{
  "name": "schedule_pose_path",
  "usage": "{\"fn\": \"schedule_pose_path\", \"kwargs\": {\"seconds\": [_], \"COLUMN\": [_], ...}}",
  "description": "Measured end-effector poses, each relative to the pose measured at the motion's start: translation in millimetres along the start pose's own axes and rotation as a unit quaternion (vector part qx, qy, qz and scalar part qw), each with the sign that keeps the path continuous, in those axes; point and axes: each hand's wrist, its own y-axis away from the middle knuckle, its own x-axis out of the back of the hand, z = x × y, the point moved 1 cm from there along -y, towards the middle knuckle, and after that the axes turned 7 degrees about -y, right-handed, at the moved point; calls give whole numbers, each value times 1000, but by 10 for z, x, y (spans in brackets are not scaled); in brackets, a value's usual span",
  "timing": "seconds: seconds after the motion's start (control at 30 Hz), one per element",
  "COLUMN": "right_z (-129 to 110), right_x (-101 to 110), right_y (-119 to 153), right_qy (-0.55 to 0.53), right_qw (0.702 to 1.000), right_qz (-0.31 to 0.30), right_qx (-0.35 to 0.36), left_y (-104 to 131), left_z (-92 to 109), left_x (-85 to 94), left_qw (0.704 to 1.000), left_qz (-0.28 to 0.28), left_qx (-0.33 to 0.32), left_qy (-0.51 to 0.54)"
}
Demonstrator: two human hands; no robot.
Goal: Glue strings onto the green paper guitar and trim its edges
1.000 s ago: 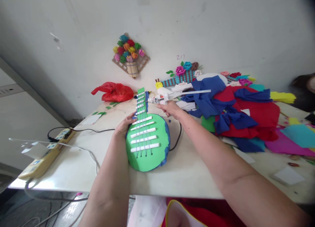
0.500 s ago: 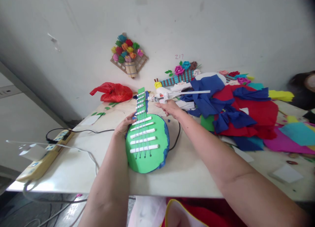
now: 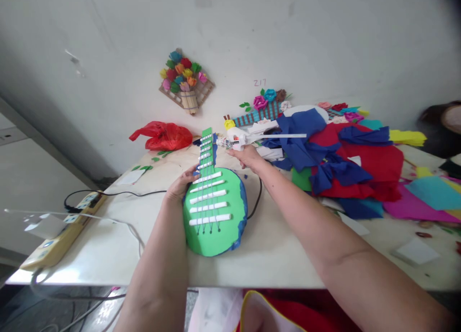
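Little is changed since the earlier frames: both hands are kept on the same items, and the whole scene is shifted slightly leftward in view.

White table (image 3: 108, 245): set against a pale wall; all listed items are borne on it.

Heap of coloured paper (image 3: 353, 164): red, blue, magenta and teal sheets, piled on the table's far right part.

Paper guitar (image 3: 214, 209): green face, blue edging, white crossbars and thin strings; laid flat near the table's front edge, its neck directed toward the wall.

Red plastic bag (image 3: 162, 135): at the wall, left of the guitar neck.

Power strip (image 3: 61, 236): at the table's left edge, cables attached.

Left hand (image 3: 180, 184): fingers are curled onto the guitar's left shoulder, where body and neck join; the guitar is steadied there.

Right hand (image 3: 245, 157): closed around the handle of the glue gun.

Glue gun (image 3: 239, 137): white; its nozzle is brought against the right side of the guitar neck.
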Motion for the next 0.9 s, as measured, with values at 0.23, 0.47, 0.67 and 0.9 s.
{"fn": "schedule_pose_path", "kwargs": {"seconds": [0.23,0.47,0.67,0.9], "right_z": [45,16,4,10], "right_x": [4,3,5,4], "right_y": [-60,-33,-26,-27], "right_qy": [36,20,18,-14], "right_qw": [999,999,999,999], "right_qz": [12,26,29,43], "right_qx": [15,11,9,13], "left_y": [0,3,-3,-5], "left_z": [-12,-5,-11,-12], "left_x": [1,-34,-23,-34], "left_qw": [1000,1000,1000,1000], "left_qz": [5,-7,-14,-16], "left_qx": [2,9,7,6], "left_qy": [-3,12,0,4]}}
